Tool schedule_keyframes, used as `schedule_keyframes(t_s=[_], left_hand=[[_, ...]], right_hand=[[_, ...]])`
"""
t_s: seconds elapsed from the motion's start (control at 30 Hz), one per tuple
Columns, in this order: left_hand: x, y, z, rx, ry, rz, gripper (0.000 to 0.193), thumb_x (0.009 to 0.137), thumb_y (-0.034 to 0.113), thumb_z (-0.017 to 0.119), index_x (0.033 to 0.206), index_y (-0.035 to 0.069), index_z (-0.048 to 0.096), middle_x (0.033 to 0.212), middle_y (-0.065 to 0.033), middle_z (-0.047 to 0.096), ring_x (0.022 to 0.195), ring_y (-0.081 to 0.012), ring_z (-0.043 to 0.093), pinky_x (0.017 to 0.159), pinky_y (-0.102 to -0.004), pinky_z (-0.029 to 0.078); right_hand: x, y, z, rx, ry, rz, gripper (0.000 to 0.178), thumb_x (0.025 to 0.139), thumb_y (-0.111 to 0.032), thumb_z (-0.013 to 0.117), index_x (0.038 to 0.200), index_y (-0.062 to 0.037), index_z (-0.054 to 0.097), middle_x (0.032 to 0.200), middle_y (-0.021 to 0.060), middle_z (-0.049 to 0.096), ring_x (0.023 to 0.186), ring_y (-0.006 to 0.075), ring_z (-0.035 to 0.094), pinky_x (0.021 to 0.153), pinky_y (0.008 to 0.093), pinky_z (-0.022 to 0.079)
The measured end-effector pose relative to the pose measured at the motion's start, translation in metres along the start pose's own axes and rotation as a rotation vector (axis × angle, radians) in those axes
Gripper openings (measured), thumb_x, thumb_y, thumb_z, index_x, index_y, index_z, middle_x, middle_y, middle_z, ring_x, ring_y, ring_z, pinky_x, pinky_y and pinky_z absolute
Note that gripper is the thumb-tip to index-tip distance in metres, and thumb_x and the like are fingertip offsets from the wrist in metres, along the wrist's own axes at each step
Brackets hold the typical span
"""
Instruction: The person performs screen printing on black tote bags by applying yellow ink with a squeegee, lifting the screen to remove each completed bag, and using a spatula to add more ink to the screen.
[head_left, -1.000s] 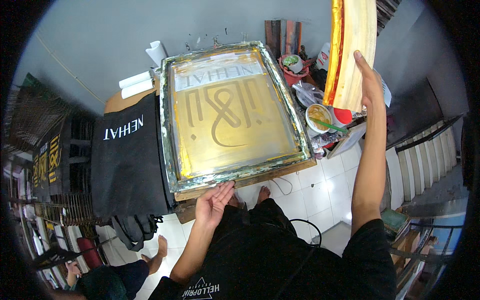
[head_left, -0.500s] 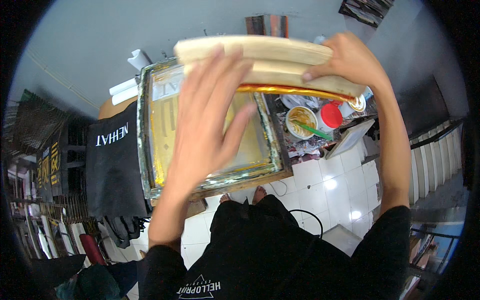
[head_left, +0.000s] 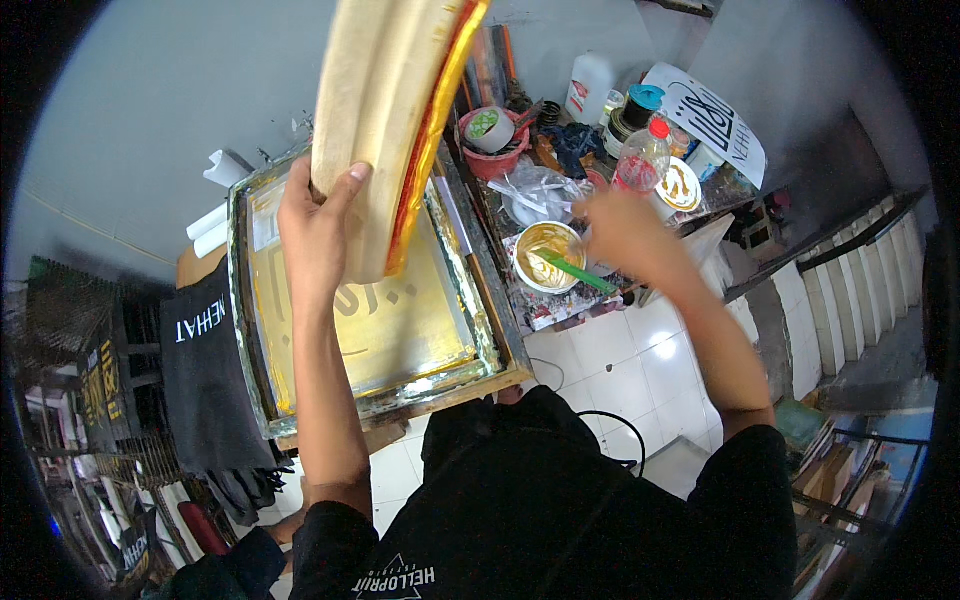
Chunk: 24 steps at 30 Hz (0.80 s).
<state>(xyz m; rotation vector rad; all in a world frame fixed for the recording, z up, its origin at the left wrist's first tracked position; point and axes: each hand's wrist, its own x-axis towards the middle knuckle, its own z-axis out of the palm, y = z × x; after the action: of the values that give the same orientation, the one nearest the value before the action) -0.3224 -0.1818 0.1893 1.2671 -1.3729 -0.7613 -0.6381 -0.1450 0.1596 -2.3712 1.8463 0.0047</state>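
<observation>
My left hand (head_left: 320, 232) is closed round the lower end of a wooden squeegee (head_left: 375, 120), which stands raised and tilted. Yellow ink coats the red blade along its right edge. Beneath it lies a screen-printing frame (head_left: 425, 315), its mesh smeared yellow with letter-like shapes showing. To the right, my right hand (head_left: 628, 237) hovers beside a white tub (head_left: 524, 272) of yellowish ink, blurred by motion, so its fingers are unclear. A green spatula (head_left: 585, 275) leans out of that tub.
A clear bottle with a red cap (head_left: 645, 160), a lidded white tub (head_left: 680, 187) and a pink bucket (head_left: 492, 150) crowd the side table. A black printed fabric piece (head_left: 205, 370) hangs left of the frame. White rolls (head_left: 208, 230) lie against the wall.
The squeegee has swung from lying across to nearly upright. My left hand has taken hold of it; my right hand has let go and moved down toward the ink tub.
</observation>
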Motion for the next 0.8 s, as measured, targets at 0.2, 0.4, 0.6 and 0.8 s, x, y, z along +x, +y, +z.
schedule_keyframes(t_s=[0.2,0.4,0.6,0.8], left_hand=[[-0.002,-0.014,0.036,-0.455,0.058,-0.057,0.036,0.092,0.014,0.069,0.123,-0.001,0.06,0.115,-0.0108,0.068,0.104,-0.0174,0.063,0.096,-0.032,0.045],[0.0,-0.038,0.073,-0.588,0.017,-0.1,0.034,0.09,0.014,0.067,0.121,0.001,0.063,0.115,-0.009,0.068,0.105,-0.0182,0.062,0.096,-0.0331,0.044],[0.003,-0.048,0.112,-0.659,-0.043,-0.12,0.037,0.088,0.012,0.067,0.121,-0.002,0.06,0.112,-0.0112,0.068,0.101,-0.019,0.063,0.093,-0.0326,0.046],[0.004,-0.056,0.147,-0.715,-0.123,-0.131,0.032,0.087,0.009,0.066,0.116,-0.002,0.06,0.109,-0.0113,0.069,0.097,-0.0177,0.064,0.09,-0.0313,0.048]], right_hand=[[-0.006,0.016,0.146,-0.226,-0.058,-0.115,0.011,0.072,-0.012,0.072,0.079,-0.0045,0.075,0.078,0.0165,0.072,0.075,0.0303,0.073,0.062,0.0441,0.057],[-0.014,0.034,0.117,-0.03,0.045,0.01,0.014,0.077,-0.008,0.065,0.086,0.0,0.073,0.083,0.0219,0.071,0.076,0.0369,0.072,0.068,0.0478,0.058],[-0.094,0.067,0.002,0.342,0.261,0.184,0.021,0.079,-0.003,0.063,0.099,-0.002,0.068,0.087,0.0195,0.069,0.083,0.0316,0.07,0.074,0.0407,0.053],[-0.127,0.076,-0.069,0.552,0.716,0.19,0.012,0.089,-0.006,0.066,0.099,0.0008,0.064,0.082,0.0126,0.068,0.075,0.0172,0.064,0.071,0.0301,0.05]])
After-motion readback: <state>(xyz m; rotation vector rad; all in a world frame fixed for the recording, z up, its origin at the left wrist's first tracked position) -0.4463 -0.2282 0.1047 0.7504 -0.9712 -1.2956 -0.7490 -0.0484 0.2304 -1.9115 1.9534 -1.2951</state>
